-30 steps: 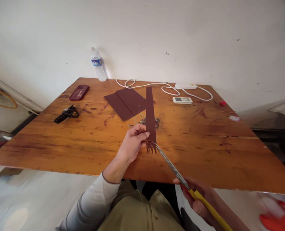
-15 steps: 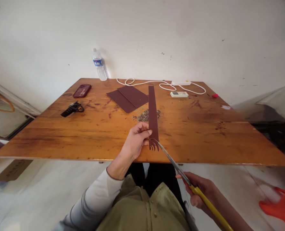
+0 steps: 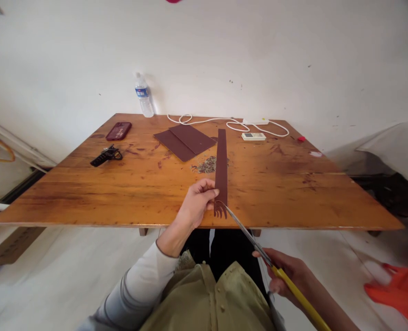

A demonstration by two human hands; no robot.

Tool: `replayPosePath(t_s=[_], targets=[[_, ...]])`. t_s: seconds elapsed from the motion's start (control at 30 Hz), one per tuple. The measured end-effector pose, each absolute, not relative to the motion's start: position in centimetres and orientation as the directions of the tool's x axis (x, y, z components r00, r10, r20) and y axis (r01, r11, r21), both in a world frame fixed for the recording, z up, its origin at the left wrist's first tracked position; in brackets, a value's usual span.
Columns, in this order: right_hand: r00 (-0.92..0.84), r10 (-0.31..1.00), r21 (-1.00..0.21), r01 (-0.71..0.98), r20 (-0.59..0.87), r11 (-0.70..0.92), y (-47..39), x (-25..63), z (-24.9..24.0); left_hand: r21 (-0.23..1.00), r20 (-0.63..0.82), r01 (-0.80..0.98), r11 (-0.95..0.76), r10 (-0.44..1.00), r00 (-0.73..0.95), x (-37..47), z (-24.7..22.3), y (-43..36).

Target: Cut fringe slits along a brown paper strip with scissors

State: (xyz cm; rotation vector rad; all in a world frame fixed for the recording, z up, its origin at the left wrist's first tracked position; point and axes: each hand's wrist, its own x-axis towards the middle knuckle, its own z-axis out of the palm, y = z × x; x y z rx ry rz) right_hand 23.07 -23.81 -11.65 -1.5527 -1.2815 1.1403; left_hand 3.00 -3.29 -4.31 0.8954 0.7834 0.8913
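Observation:
Pinched between the thumb and fingers of my left hand point(image 3: 198, 202) is a long maroon strip point(image 3: 221, 165) of stiff sheet. It stands out away from me over the table's near edge, and narrow curved slits fringe its near end. My right hand point(image 3: 284, 271) grips yellow-handled shears point(image 3: 247, 235), lower right. Their thin metal blades reach up to the fringed end and touch it. Behind the strip lies a small pile of fine shredded scraps point(image 3: 205, 165). Two overlapping maroon sheets point(image 3: 186, 141) rest farther back.
On the wooden table point(image 3: 148, 197) are a phone point(image 3: 118, 131) and black keys point(image 3: 106, 156) at the left. A water bottle point(image 3: 144, 96) stands against the wall. A white power strip point(image 3: 255, 122) with its cord and a small white device point(image 3: 254, 137) lie at the back right.
The view has shifted slightly. Both hands keep their grips, and the blades stay at the strip's fringed end with little visible movement.

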Motion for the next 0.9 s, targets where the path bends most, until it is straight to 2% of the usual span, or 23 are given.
replayPosePath(t_s=[0.23, 0.4, 0.5, 0.67, 0.9], targets=[[0.017, 0.969, -0.935, 0.261, -0.245, -0.241, -23.5, 23.9, -12.4, 0.883, -0.204, -0.317, 0.346, 0.891, 0.405, 2.8, -4.6, -2.6], [0.129, 0.978, -0.986, 0.008, -0.164, -0.166, -23.3, 21.2, -10.8, 0.877, -0.203, -0.349, 0.331, 0.912, 0.356, 2.9, -4.5, -2.8], [0.080, 0.976, -0.974, -0.121, -0.202, -0.191, -23.0, 18.8, -9.8, 0.864, -0.197, -0.389, 0.319, 0.926, 0.322, 3.0, -4.3, -3.3], [0.108, 0.992, -0.989, -0.140, -0.057, -0.042, -21.8, 16.6, -10.3, 0.860, -0.159, -0.428, 0.277, 0.943, 0.291, 2.9, -4.1, -4.4], [0.037, 0.999, -0.988, -0.157, -0.018, -0.012, -20.8, 15.2, -12.4, 0.878, -0.113, -0.423, 0.225, 0.955, 0.273, 2.6, -4.4, -5.5]])
